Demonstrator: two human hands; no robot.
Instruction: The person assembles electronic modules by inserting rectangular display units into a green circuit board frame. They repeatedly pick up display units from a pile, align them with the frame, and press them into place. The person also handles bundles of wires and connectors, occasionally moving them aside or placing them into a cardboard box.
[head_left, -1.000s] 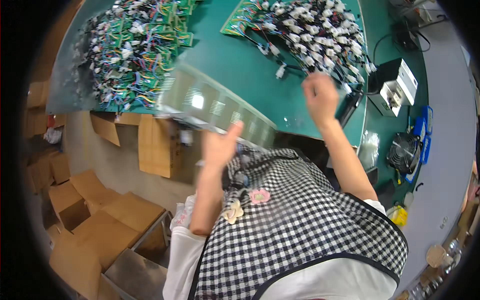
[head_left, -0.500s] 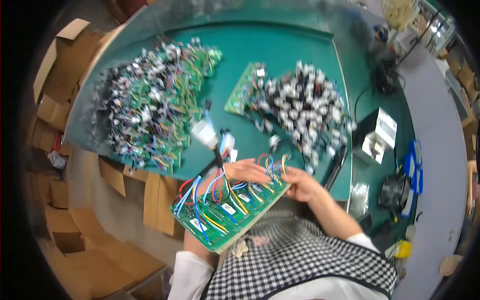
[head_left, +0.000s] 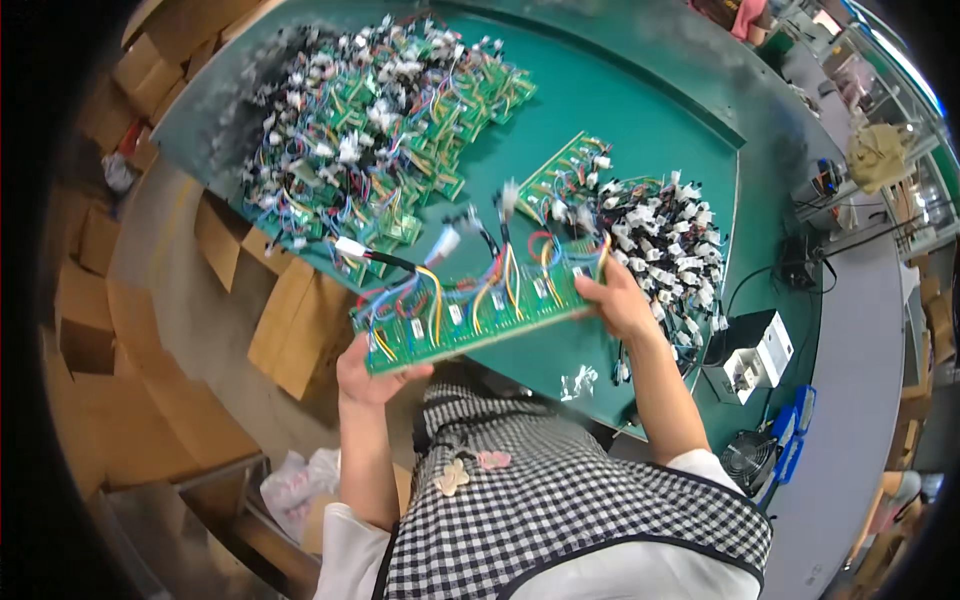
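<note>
Between my two hands I carry a long green circuit board panel (head_left: pixel 480 322), its left end tilted lower. Coloured wires in red, blue and yellow rise from it and end in white connectors (head_left: pixel 443 243). My left hand (head_left: pixel 368 372) grips the left end from below, thumb along the near edge. The right end is pinched by my right hand (head_left: pixel 620 298), thumb on top. Beyond lies a big heap of wired circuit boards (head_left: pixel 400 140). A wired board (head_left: pixel 560 175) rests beside a pile of black cables with white connectors (head_left: pixel 665 235).
The green table (head_left: pixel 620 95) has a raised back edge. At right stand a white metal box (head_left: pixel 752 355), a small black fan (head_left: pixel 745 455) and a blue holder (head_left: pixel 795 430). Cardboard boxes (head_left: pixel 160 410) crowd the floor at left, near a white plastic bag (head_left: pixel 300 488).
My left hand has come from among the wires to the board's left end. The board has swung closer to level, and its wires now fan out over the far side. The view has shifted.
</note>
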